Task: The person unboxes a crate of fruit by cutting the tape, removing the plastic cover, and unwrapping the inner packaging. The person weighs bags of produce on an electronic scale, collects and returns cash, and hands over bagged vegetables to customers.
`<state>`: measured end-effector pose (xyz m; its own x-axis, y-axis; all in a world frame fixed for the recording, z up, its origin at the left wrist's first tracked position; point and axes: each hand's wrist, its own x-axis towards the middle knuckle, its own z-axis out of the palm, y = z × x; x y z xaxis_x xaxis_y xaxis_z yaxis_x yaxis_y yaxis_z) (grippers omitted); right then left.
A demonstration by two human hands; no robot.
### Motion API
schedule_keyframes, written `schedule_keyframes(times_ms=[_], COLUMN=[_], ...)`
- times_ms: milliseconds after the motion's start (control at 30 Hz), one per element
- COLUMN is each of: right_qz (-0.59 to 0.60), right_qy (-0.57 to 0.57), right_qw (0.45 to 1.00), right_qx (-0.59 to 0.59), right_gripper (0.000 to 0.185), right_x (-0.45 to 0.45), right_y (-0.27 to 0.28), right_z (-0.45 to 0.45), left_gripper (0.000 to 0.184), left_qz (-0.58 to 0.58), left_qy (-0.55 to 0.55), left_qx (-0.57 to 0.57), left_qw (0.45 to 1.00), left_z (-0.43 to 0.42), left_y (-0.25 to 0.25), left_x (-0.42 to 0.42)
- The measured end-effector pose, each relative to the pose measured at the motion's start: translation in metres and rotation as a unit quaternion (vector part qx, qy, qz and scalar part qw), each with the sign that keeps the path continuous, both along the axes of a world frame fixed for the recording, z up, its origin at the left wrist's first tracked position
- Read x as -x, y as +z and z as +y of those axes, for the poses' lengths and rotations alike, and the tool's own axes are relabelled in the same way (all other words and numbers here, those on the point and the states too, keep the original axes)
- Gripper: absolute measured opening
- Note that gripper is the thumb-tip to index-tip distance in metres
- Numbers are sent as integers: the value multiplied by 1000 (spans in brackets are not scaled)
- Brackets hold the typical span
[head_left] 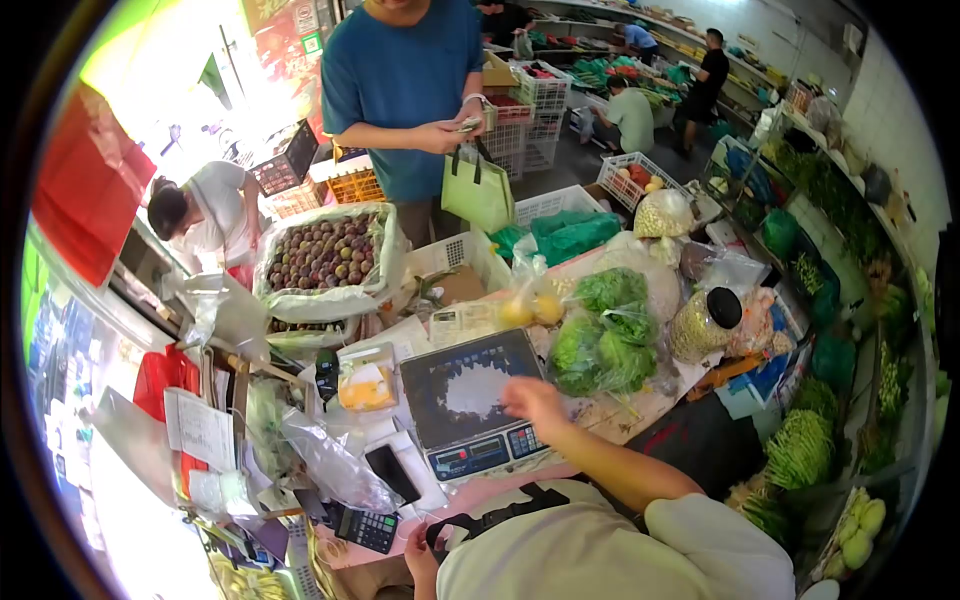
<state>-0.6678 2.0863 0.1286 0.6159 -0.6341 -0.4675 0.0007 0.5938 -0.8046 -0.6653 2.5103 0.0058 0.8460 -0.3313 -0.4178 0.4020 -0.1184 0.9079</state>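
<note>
My right hand (535,405) hovers at the right edge of a digital scale (425,400), its fingers loosely bent and apart, with nothing visible in them. Pale worn patches mark the scale's dark plate, and its display faces me. Low in the view, my left hand (420,555) is beside a black strap at my body; its fingers are partly hidden. Bagged lettuce (605,335) lies right of the scale, and a bag of yellow fruit (533,305) sits behind it. Left of the scale are a phone (392,473) and a calculator (366,528).
Across the counter a person in a blue shirt (405,90) holds something small and a green bag (478,188). A sack of dark round fruit (325,250) stands at the left. A black-lidded jar (700,325) is at the right. Vegetable shelves line the right wall.
</note>
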Motion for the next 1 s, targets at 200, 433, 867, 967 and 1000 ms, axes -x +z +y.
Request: schedule_keyframes(times_ms=[200, 433, 867, 967, 1000], right_qz=[-152, -102, 214, 60, 35], right_qy=[-187, 67, 320, 332, 345], right_qw=[968, 988, 902, 708, 703], right_qx=[-73, -90, 196, 621, 621], right_gripper=[101, 85, 39, 35, 35], right_x=[9, 72, 119, 88, 82], right_y=[60, 22, -68, -87, -87], right_z=[-152, -53, 4, 18, 26], left_gripper=[30, 34, 34, 33, 35], left_qz=[-49, -21, -72, -71, -68], left_qy=[-152, -124, -109, -49, -53], left_qx=[-59, -47, -201, -188, -209], left_qw=[985, 991, 971, 978, 974], left_z=[-33, -60, -36, -21, -18], left_y=[57, 58, 64, 42, 46], left_x=[-33, -60, 29, 36, 36])
